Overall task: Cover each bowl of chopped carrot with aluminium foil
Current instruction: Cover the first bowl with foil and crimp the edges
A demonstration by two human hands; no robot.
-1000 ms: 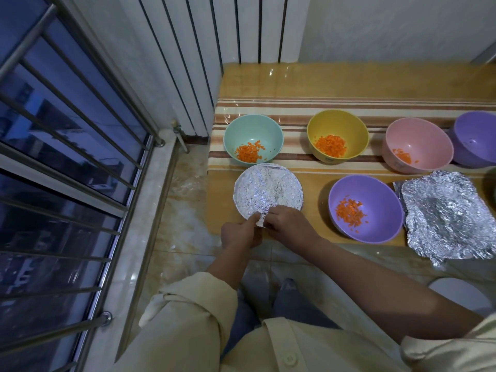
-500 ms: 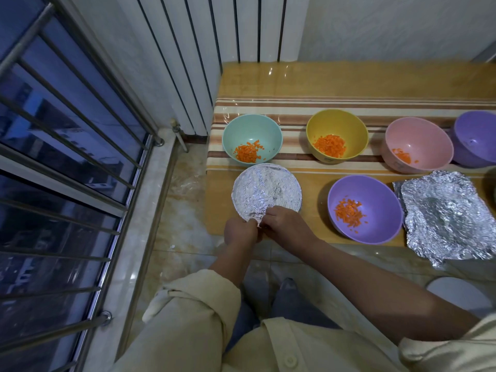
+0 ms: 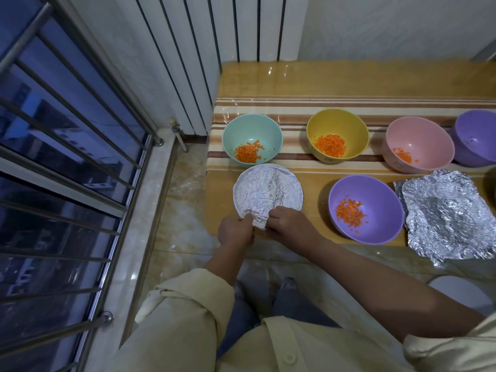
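1. Fingers of the left hand (image 3: 234, 232) curl onto the near rim of the foil-covered round bowl (image 3: 268, 187), pinching its crinkled wrap at the front left corner of the striped yellow table (image 3: 349, 81).
2. The right hand (image 3: 288, 224), just beside the left, clamps its curled fingers on the same rim.
3. Along the stripes behind stand a teal plastic bowl (image 3: 249, 128), a yellow plastic bowl (image 3: 335, 123) and a pink plastic bowl (image 3: 426, 135), each uncovered and holding chopped carrot (image 3: 248, 153).
4. A purple plastic bowl (image 3: 375, 187) of carrot sits uncovered at the front edge.
5. A crumpled loose foil sheet (image 3: 448, 216) lies just beside it. A second purple bowl (image 3: 477, 140) at the back right looks empty, though the frame cuts it off.
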